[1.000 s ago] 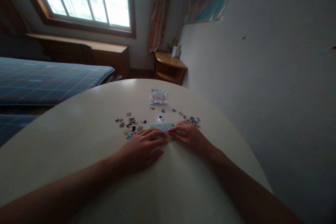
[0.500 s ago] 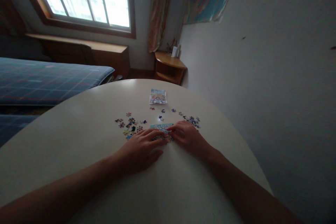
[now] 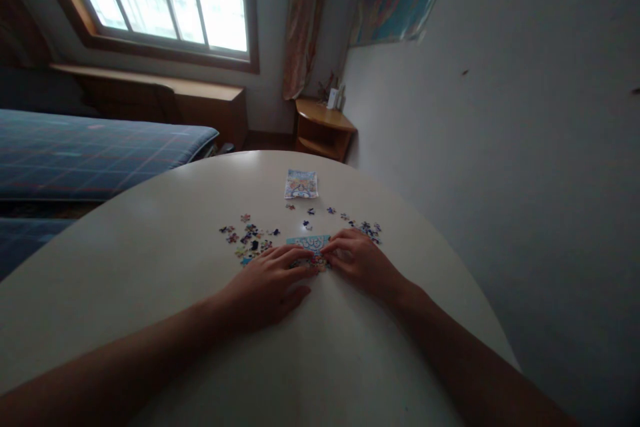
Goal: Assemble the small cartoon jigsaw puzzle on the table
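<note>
Resting the left hand (image 3: 267, 283), palm down, over the left part of a small jigsaw (image 3: 306, 241), partly covering it, fingers curving forward onto the pieces and thumb standing apart; holding that hand unclosed, gripping nothing visible. Angling the right hand (image 3: 363, 261) in from the other side, holding thumb and forefinger close together at the jigsaw's right edge, near the left fingertips; not being able to tell about any piece pinched between them. Having the jigsaw lying flat on a round white table (image 3: 165, 227), between both hands, showing a turquoise strip along its far edge and mixed colours nearer. Looking past the left knuckles at a scatter of loose pieces (image 3: 247, 238), including a blue one just beside the hand. Facing a second cluster (image 3: 369, 232), mostly dark blue and white, just beyond the right hand. Spotting a few single pieces (image 3: 311, 211) between the two groups, and a colourful printed packet (image 3: 301, 185) lying beyond them. Seeing also a plaid mattress (image 3: 100, 153) to the left and a bright window (image 3: 165, 0) farther back.
</note>
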A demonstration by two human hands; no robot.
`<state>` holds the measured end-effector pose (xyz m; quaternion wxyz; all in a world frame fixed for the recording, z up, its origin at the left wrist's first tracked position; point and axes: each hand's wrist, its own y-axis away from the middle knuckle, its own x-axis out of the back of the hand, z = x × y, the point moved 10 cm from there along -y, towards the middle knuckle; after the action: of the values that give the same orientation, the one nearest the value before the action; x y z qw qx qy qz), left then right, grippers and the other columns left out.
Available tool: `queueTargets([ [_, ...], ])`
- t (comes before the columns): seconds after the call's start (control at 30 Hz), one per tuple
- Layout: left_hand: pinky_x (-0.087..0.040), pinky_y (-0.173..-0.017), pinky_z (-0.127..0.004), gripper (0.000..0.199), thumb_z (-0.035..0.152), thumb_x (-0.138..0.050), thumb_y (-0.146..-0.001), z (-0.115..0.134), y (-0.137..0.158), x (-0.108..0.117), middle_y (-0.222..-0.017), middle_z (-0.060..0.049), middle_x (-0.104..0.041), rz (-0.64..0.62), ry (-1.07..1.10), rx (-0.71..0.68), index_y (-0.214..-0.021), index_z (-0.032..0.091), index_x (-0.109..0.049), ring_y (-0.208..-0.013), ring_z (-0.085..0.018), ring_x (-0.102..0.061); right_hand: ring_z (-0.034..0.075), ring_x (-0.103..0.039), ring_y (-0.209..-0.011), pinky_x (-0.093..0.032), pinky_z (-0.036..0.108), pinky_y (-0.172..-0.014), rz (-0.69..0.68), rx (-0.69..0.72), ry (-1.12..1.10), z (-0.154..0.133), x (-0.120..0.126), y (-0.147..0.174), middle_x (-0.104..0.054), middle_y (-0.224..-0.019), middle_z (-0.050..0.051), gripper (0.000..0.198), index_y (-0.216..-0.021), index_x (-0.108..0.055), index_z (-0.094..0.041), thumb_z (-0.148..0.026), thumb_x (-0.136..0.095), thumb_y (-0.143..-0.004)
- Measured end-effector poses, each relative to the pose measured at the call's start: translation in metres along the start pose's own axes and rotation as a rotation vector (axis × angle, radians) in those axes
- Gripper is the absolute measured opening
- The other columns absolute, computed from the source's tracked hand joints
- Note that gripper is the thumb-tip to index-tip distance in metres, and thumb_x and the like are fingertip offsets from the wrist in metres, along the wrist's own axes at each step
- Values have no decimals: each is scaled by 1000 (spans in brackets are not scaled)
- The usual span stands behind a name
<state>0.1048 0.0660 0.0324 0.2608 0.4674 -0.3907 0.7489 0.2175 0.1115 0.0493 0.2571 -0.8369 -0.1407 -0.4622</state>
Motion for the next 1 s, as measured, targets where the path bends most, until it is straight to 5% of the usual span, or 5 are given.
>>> queueTargets([
  [0.23, -47, -103, -50, 33, 24, -54, -92, 1, -1, 4, -134, -5, -57, 12, 14, 5, -125, 27, -59, -122, -26, -53, 21, -63, -94, -45, 38, -89, 108, -83, -11, 10, 16, 0, -72, -94, 5, 8, -90, -72, -22, -18, -66, -85],
  [0.57, -47, -102, -50, 33, 23, -53, -92, 1, 0, 3, -135, -5, -56, 6, 10, -2, -124, 27, -59, -122, -27, -53, 24, -58, -105, -42, 41, -96, 112, -144, 2, 15, 3, 2, -68, -109, 8, 32, -111, -63, -18, -22, -70, -80],
  [1.0, -48, -102, -49, 38, 23, -54, -92, 2, 0, 4, -135, -6, -56, 31, 17, -11, -129, 29, -57, -121, -26, -53, 26, -57, -109, -41, 44, -97, 98, -157, 55, 11, 0, 3, -67, -111, 9, 32, -111, -62, -19, -23, -68, -80],
])
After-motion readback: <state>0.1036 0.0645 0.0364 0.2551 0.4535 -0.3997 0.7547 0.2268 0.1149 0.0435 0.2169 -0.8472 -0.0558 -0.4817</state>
